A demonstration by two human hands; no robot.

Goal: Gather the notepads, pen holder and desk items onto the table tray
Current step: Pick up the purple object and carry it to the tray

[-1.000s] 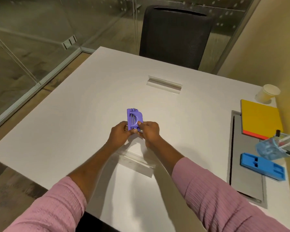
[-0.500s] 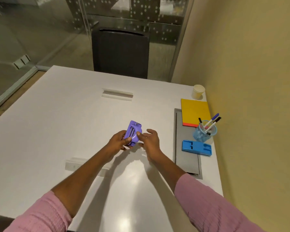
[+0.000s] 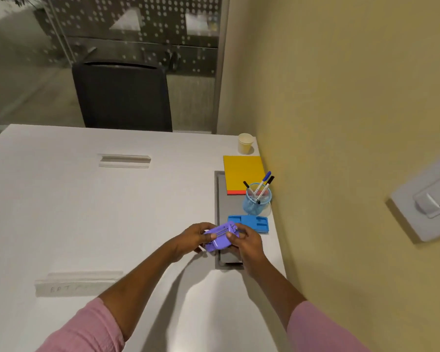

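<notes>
warm even light, soft shadows under arms, mild glare on table (image 3: 61, 212), wide-angle edge warp.

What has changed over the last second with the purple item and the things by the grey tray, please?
Both hands, left hand and right hand, have carried the purple item from the middle of the white table rightward to the near end of the grey tray, with the grip of both kept. The yellow notepad, pen holder, blue item and paper cup stayed put.

Yellow wall (image 3: 341, 97), black chair (image 3: 122, 97), dotted glass partition (image 3: 137, 26)
</notes>
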